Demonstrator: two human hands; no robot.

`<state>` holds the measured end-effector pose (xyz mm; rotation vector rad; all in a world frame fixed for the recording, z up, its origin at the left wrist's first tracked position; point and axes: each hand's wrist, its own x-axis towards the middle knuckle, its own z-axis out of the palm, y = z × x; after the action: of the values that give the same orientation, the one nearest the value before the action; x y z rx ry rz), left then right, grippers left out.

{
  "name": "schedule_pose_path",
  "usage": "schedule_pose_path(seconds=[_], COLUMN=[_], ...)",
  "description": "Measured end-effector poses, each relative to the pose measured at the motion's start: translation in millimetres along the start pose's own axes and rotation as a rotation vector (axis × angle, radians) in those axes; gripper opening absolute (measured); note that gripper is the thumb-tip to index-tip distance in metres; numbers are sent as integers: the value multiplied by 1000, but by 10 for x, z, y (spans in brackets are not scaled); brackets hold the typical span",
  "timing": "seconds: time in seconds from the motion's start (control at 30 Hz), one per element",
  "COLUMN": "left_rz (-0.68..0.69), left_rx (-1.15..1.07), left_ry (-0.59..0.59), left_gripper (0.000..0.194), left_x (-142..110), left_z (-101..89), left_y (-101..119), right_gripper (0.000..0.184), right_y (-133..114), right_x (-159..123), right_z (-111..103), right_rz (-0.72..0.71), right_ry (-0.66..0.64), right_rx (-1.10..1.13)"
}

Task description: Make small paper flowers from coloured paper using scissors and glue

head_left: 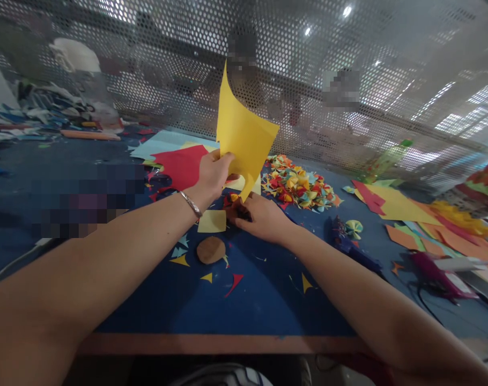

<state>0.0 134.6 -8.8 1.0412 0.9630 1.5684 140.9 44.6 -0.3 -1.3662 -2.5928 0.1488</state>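
Observation:
My left hand point(216, 174) pinches a curved yellow sheet point(244, 134) of paper or felt and holds it up above the table. Below the sheet's lower tip, my right hand point(264, 217) has its fingers curled round something dark that is mostly hidden. A small pale yellow square point(212, 221) and a round brown disc point(211, 250) lie just left of the right hand. Behind my left hand lies a red sheet point(182, 166). Pointed scraps, such as a red one point(235, 284), are scattered in front.
A heap of small multicoloured folded pieces point(300, 182) stands beyond my right hand. To the right are a blue glue gun point(350, 244), a purple glue gun point(443, 276) and coloured sheets point(408, 203). A perforated metal screen point(167, 69) borders the back.

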Motion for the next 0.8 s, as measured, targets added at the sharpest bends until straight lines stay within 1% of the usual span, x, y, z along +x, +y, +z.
schedule_pose_path(seconds=[0.17,0.23,0.27,0.37,0.43,0.5,0.6,0.8], left_rz=[-12,-15,-17,-22,-32,-54,-113,-243], left_rx=[10,13,11,1,1,6,10,-29], left_ry=[-12,-10,-13,-33,-64,-121,-252,-478], left_gripper=[18,18,18,20,22,23,25,27], left_x=[-3,-10,-14,-33,-51,-73,-112,-141], left_z=[-3,3,5,11,13,16,26,34], left_y=[12,19,21,23,30,47,84,74], right_gripper=[26,26,26,40,48,50,46,36], right_y=[-66,-144,-194,-350,-427,-468,-473,-438], right_x=[-83,-170,-214,-306,-317,-304,-291,-339], right_z=[-52,-78,-85,-64,-27,7,20,-22], right_rz=[14,-17,-55,-160,-213,-251,-277,-261], right_ry=[9,30,27,-4,-29,-19,-4,24], right_rx=[10,40,68,98,81,59,35,80])
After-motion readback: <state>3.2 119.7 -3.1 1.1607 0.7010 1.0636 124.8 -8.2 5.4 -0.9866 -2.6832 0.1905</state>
